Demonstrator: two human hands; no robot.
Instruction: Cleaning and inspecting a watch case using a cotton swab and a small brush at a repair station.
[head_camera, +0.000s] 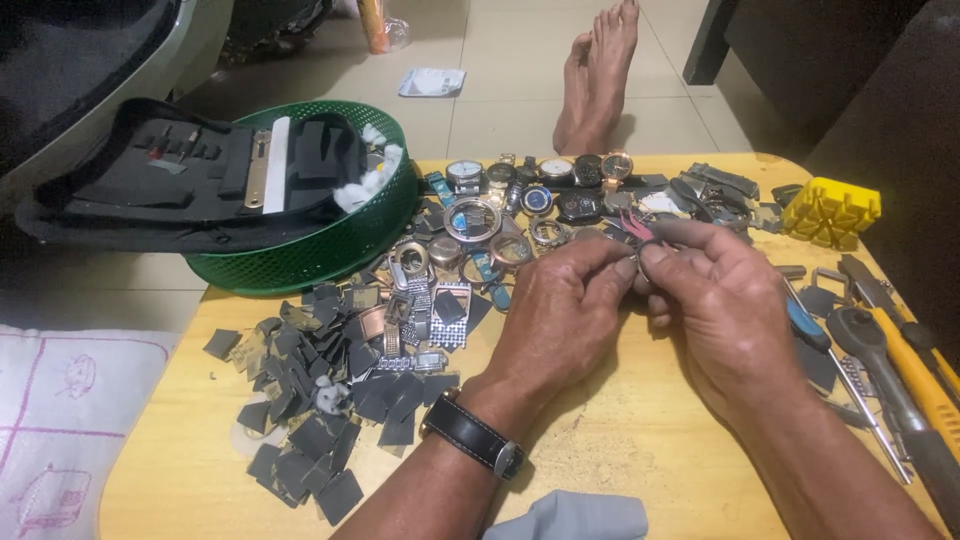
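I have both hands up over the middle of the wooden worktop (640, 450), fingertips meeting. My left hand (560, 310) and right hand (720, 300) each have the grip pressed together on one small part (636, 232) with a reddish tip, held just above the far row of watch faces (530, 185); what the part is exactly I cannot tell, since my fingers cover most of it.

The risk I see is the part slipping out of such a thin pinch. It would drop straight into the clutter of watch cases and bracelet links (425, 320) to the left, or among the dark strap offcuts (320, 400) nearer me, and be hard to pick out again. A twist too hard between the two hands could bend it.

My right forearm lies close to the screwdrivers and yellow-handled tools (900, 370) on the right; a careless elbow could roll them off the edge. The green basket (320, 250) with the black tool case (200, 170) on it overhangs the far left corner and looks easy to knock.
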